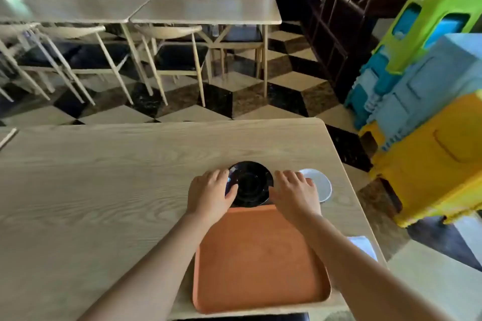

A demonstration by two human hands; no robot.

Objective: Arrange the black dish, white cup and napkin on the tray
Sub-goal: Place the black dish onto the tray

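your left hand (210, 193) and your right hand (294, 191) are at the two sides of the black dish (251, 184); the fingers are loosely curved on its rim, if they grip it i cannot tell; the dish sits on the table (104, 185), touching the far edge of the orange tray (260, 263); the white cup (319, 185) is just right of your right hand; the napkin (363, 246) lies on the table right of the tray.

I'm looking at a glossy black dish (251, 184), a white cup (319, 184), an orange tray (260, 255) and a white napkin (363, 246) on my pale wood-grain worktop (104, 190); floor (234, 101) showing black-and-cream diamonds.
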